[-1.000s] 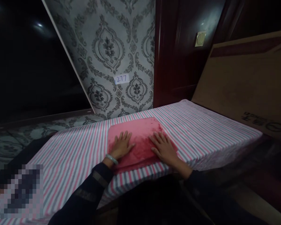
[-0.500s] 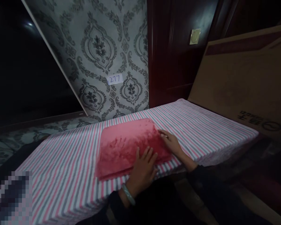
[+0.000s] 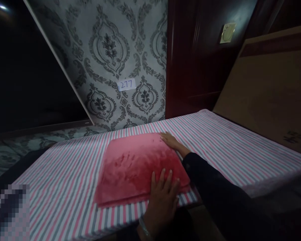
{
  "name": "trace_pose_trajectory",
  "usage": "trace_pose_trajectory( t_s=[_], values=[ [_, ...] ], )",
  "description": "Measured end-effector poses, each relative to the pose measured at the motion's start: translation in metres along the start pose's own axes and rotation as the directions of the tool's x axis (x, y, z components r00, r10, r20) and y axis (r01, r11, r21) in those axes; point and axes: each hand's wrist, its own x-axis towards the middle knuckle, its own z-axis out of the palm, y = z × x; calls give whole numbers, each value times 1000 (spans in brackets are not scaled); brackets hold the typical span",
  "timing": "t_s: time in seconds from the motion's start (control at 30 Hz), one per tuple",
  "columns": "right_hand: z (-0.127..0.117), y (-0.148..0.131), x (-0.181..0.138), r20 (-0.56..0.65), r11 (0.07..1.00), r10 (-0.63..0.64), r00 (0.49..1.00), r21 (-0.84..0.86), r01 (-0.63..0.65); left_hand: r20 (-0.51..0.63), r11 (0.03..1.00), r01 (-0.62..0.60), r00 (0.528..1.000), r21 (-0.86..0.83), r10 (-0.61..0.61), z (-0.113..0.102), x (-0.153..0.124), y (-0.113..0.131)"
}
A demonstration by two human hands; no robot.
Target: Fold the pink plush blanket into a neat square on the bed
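A folded pinkish-red plush cloth (image 3: 130, 167) lies flat on a striped tablecloth (image 3: 72, 187). Darker smears and finger-like marks show in its pile. My left hand (image 3: 163, 195), with a bangle at the wrist, rests open on the near right part of the cloth, fingers spread and pointing away from me. At the far right corner, my right hand (image 3: 169, 140) lies with its fingers stretched out over the cloth's edge. Neither hand grips the fabric.
A large cardboard box (image 3: 271, 87) stands at the right, beside the table. Behind the table are patterned wallpaper with a paper label (image 3: 126, 84) reading 277, and a dark red wooden panel (image 3: 190, 67). A big dark screen (image 3: 32, 73) fills the left.
My right hand has slid from the cloth's right edge to its far right corner. My left hand has shifted slightly right and nearer in view. The camera view has moved a little.
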Motion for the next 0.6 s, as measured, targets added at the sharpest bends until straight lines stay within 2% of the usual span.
trace_pose_trajectory(
  t_s=[0.1,0.17,0.4,0.5,0.6],
  values=[
    [12,8,5,-9,998,58,998,-33,-58,-12,1000,0,1000,13,0,-1,1,0],
    [12,11,4,-37,996,78,996,-32,-79,-10,1000,2,1000,14,-2,0,1,0],
    [-13,-7,3,-159,992,120,980,57,-112,26,1000,1,1000,-11,0,-1,-1,1],
    [-21,-18,7,-158,982,153,975,136,-132,36,999,6,999,-35,-4,-1,-1,0],
    [-26,-26,13,-105,945,251,962,239,-221,47,997,15,999,-70,-12,1,-1,1]
  ],
)
